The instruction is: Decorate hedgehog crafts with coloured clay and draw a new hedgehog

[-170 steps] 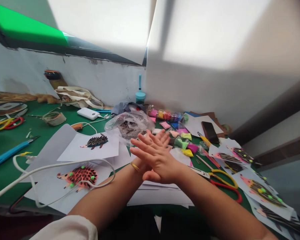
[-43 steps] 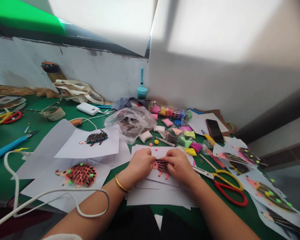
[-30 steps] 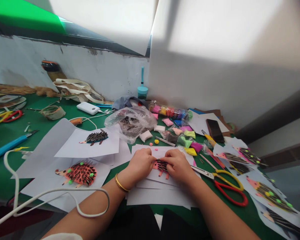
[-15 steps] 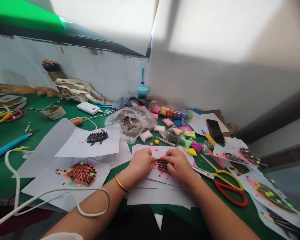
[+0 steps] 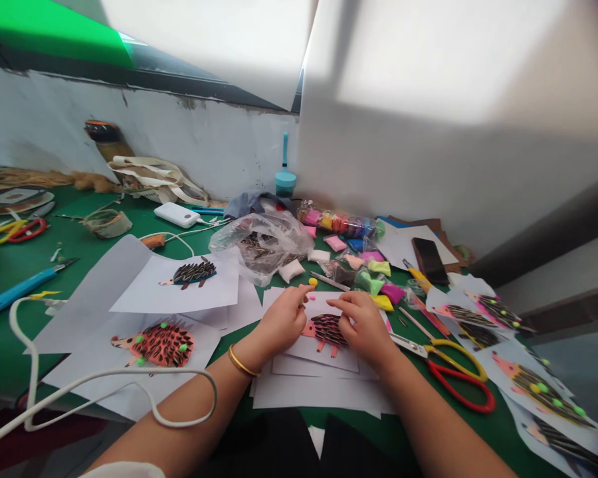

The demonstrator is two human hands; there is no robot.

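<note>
A pink clay hedgehog with rows of dark striped seeds as spines lies on white paper in front of me. Over its left side, my left hand stretches its index finger forward, near a yellow clay ball and a small pink clay bit. My right hand hovers at the hedgehog's right edge, index finger extended leftward and the others bent; nothing shows in it. The gap between the two hands exposes most of the seeds. The left fingertips hide the spot just left of the yellow ball.
Large scissors with red and yellow handles lie to the right. Finished hedgehog pictures overlap beyond them. A plastic bag of seeds and clay packets sit behind. On the left are a white cable and a blue craft knife.
Both hands have lifted off the hedgehog's back and moved slightly forward, uncovering the seeds. The left index finger has reached toward the clay balls, covering the pinkish one.
</note>
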